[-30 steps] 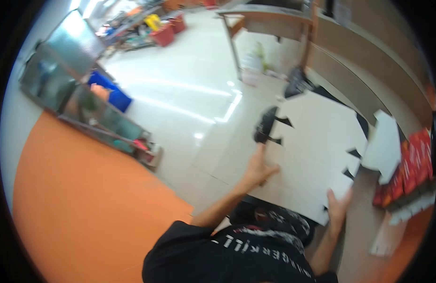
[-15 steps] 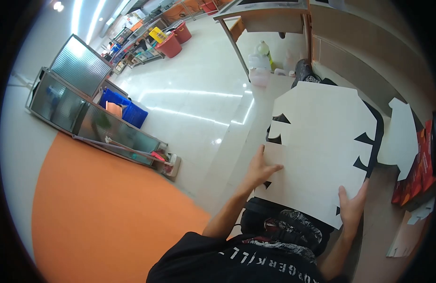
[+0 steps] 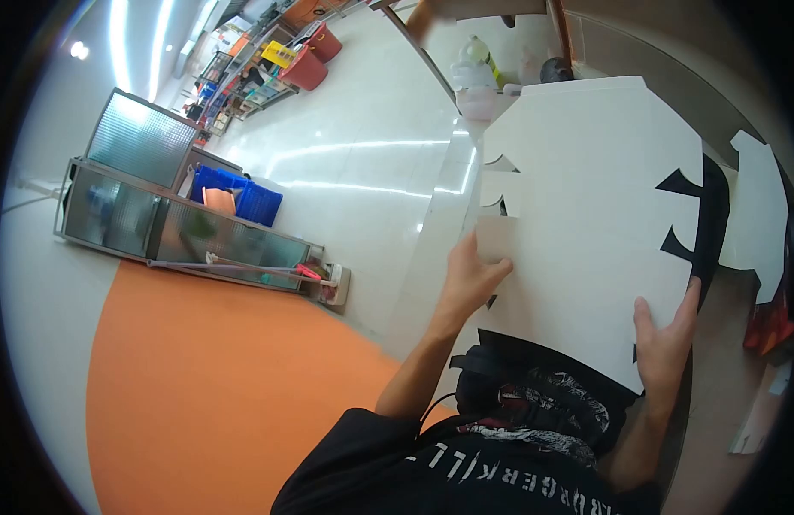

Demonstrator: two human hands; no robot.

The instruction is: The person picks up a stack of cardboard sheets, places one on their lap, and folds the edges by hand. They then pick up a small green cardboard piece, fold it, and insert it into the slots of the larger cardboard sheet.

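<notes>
Lettering (image 3: 517, 482) in white crosses a person's black shirt (image 3: 354, 468) at five o'clock in the head view. Just beyond, the right hand (image 3: 669, 343) holds a white notched sheet (image 3: 586, 223) at the sheet's own five o'clock, thumb on the upper face and the other fingers partly hidden. The left hand (image 3: 472, 279) grips the same sheet at its eight o'clock edge, thumb spread wide from the forefinger. The sheet itself lies toward three o'clock of the view, above a black object (image 3: 715, 215) showing past its right side. Farther out at three are a second white piece (image 3: 757, 219) and, just below it, red packets (image 3: 768, 326). Plastic bottles (image 3: 478, 73) stand on the pale floor (image 3: 363, 120) at one o'clock, blue crates (image 3: 260, 204) at ten, and distant red buckets (image 3: 303, 69) at eleven.
</notes>
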